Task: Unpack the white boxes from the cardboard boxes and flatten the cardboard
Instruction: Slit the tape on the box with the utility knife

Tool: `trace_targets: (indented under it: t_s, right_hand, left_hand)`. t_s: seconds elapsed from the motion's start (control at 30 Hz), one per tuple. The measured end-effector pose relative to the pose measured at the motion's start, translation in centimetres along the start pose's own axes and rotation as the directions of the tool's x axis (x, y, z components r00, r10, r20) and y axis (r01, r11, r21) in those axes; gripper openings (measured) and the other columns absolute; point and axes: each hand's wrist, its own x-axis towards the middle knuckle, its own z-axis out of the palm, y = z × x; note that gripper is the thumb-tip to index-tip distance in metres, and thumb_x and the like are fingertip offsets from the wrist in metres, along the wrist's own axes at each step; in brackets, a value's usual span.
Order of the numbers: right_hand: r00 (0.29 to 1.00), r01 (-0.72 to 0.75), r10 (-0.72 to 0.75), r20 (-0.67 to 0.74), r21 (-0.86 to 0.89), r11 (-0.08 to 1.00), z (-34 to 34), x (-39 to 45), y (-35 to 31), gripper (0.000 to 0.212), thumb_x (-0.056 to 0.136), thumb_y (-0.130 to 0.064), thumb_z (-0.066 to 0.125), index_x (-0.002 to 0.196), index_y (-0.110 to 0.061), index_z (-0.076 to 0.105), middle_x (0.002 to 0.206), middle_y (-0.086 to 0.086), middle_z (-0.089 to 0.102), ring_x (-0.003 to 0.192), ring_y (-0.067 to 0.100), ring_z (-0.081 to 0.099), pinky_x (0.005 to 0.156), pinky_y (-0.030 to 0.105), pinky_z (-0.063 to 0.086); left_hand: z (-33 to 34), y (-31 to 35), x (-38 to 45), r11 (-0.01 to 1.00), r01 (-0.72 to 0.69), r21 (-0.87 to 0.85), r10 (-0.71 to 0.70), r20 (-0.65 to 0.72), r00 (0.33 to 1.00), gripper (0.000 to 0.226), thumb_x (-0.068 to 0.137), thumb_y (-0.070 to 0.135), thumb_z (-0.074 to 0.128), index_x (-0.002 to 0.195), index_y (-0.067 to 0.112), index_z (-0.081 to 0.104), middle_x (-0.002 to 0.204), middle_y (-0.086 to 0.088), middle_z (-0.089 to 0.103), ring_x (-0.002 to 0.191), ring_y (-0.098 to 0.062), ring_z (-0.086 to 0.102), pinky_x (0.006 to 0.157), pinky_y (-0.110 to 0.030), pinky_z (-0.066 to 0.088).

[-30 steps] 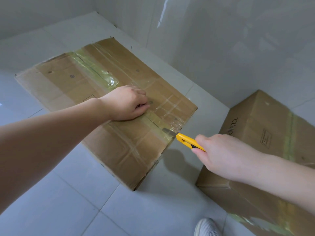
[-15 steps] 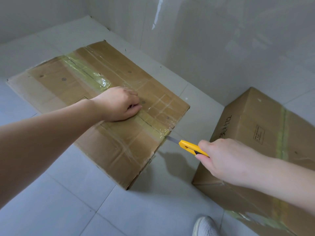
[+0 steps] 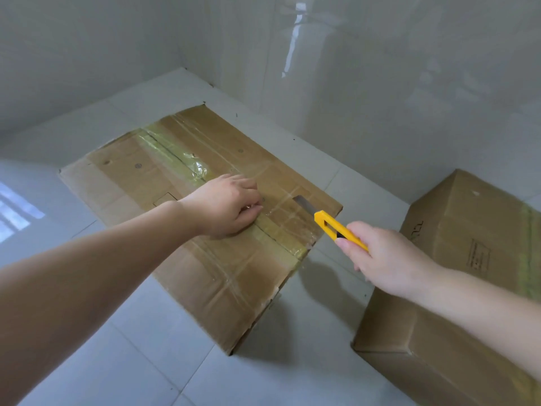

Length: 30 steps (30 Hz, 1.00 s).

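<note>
A large flat cardboard box [image 3: 222, 288] lies on the tiled floor, its top crossed with clear and yellowish tape along the centre seam. My left hand [image 3: 222, 206] rests on the seam with fingers curled, the fingertips on the tape. My right hand [image 3: 386, 259] grips a yellow utility knife [image 3: 336, 227]. Its extended blade is raised above the box's right end and does not touch the cardboard. A second, closed cardboard box [image 3: 456, 230] stands at the right under my right forearm. No white boxes are visible.
Glossy tiled walls [image 3: 380, 98] close off the corner behind both boxes. Pale floor tiles [image 3: 146, 361] lie in front of the large box, and a narrow strip of floor separates the two boxes.
The knife has left the seam's right end, where it was cutting tape, and now hangs lifted over the box top. The camera has tilted up. My left hand stayed on the seam.
</note>
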Motion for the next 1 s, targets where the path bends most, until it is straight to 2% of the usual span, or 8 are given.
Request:
trace_targets:
  t_s: [0.13, 0.23, 0.4, 0.5, 0.63, 0.8, 0.93, 1.0]
  right_hand:
    - [0.996, -0.050, 0.059, -0.059, 0.154, 0.987, 1.0, 1.9, 1.1, 0.047, 0.093, -0.050, 0.045, 0.065, -0.011, 0.049, 0.054, 0.004, 0.061, 0.048, 0.022, 0.058, 0.055, 0.041, 0.051]
    - [0.993, -0.094, 0.103, -0.052, 0.155, 0.983, 1.1, 3.1, 1.8, 0.049, 0.093, -0.049, 0.045, 0.066, -0.008, 0.050, 0.056, 0.011, 0.063, 0.039, 0.020, 0.058, 0.047, 0.038, 0.052]
    - [0.982, -0.150, 0.168, -0.090, 0.182, 0.972, 0.6, 5.4, 2.7, 0.042, 0.092, -0.039, 0.047, 0.065, -0.007, 0.046, 0.057, 0.017, 0.059, 0.044, 0.030, 0.061, 0.037, 0.033, 0.045]
    - [0.979, -0.141, 0.170, -0.112, 0.231, 0.963, 0.4, 6.7, 2.7, 0.038, 0.091, -0.036, 0.048, 0.063, -0.011, 0.044, 0.062, 0.022, 0.061, 0.046, 0.032, 0.062, 0.040, 0.036, 0.046]
    - [0.986, -0.110, 0.138, -0.091, 0.262, 0.959, 0.3, 7.8, 1.9, 0.048, 0.092, -0.050, 0.046, 0.063, -0.012, 0.044, 0.061, 0.017, 0.065, 0.041, 0.023, 0.061, 0.045, 0.037, 0.050]
    - [0.989, -0.064, 0.099, -0.109, 0.289, 0.955, 0.4, 9.1, 1.7, 0.038, 0.097, -0.029, 0.040, 0.067, -0.007, 0.047, 0.065, 0.019, 0.064, 0.045, 0.029, 0.062, 0.048, 0.041, 0.051]
    - [0.981, -0.046, 0.106, -0.160, 0.340, 0.939, 0.3, 11.3, 4.0, 0.015, 0.096, -0.018, 0.036, 0.094, -0.009, 0.048, 0.078, 0.018, 0.062, 0.060, 0.033, 0.063, 0.057, 0.041, 0.051]
    - [0.978, -0.102, 0.156, -0.140, 0.335, 0.937, 0.1, 13.0, 6.0, 0.033, 0.095, -0.012, 0.037, 0.127, -0.012, 0.037, 0.092, 0.019, 0.060, 0.077, 0.035, 0.059, 0.067, 0.038, 0.046]
  left_hand:
    - [-0.6, 0.5, -0.1, 1.000, 0.017, 0.006, -0.017, -0.034, 0.999, 0.027, 0.088, 0.029, 0.044, 0.067, 0.016, 0.054, 0.069, 0.001, 0.052, 0.064, -0.025, 0.052, 0.067, -0.034, 0.048]
    - [-1.1, 0.8, -0.2, 1.000, 0.026, 0.012, -0.026, -0.061, 0.998, 0.029, 0.086, 0.029, 0.045, 0.062, 0.014, 0.052, 0.064, 0.000, 0.050, 0.059, -0.025, 0.050, 0.063, -0.031, 0.048]
    - [-1.0, 1.4, 0.0, 0.999, 0.020, 0.027, -0.018, -0.042, 0.999, 0.030, 0.088, 0.031, 0.046, 0.063, 0.014, 0.053, 0.064, 0.002, 0.050, 0.059, -0.023, 0.048, 0.062, -0.034, 0.050]
    - [-1.0, 1.7, 0.6, 1.000, 0.017, 0.001, -0.017, -0.040, 0.999, 0.029, 0.089, 0.030, 0.046, 0.064, 0.016, 0.052, 0.064, 0.003, 0.049, 0.059, -0.023, 0.047, 0.062, -0.033, 0.049]
    - [-1.0, 1.9, 1.1, 1.000, 0.020, -0.007, -0.020, -0.031, 0.999, 0.029, 0.090, 0.031, 0.046, 0.067, 0.016, 0.056, 0.066, 0.003, 0.052, 0.061, -0.023, 0.050, 0.064, -0.032, 0.049]
    - [-0.2, 1.6, 1.2, 0.999, 0.046, 0.015, -0.046, 0.008, 0.999, 0.034, 0.090, 0.034, 0.044, 0.069, 0.013, 0.061, 0.068, 0.002, 0.055, 0.062, -0.022, 0.050, 0.064, -0.036, 0.050]
    - [-0.4, 1.1, 1.3, 0.997, 0.080, -0.001, -0.080, 0.006, 0.997, 0.033, 0.090, 0.034, 0.044, 0.072, 0.014, 0.064, 0.069, 0.004, 0.055, 0.062, -0.020, 0.051, 0.064, -0.034, 0.050]
    - [-0.6, 0.8, 1.3, 0.995, 0.102, -0.004, -0.102, 0.005, 0.995, 0.033, 0.091, 0.034, 0.044, 0.075, 0.014, 0.066, 0.070, 0.004, 0.056, 0.064, -0.020, 0.053, 0.065, -0.035, 0.050]
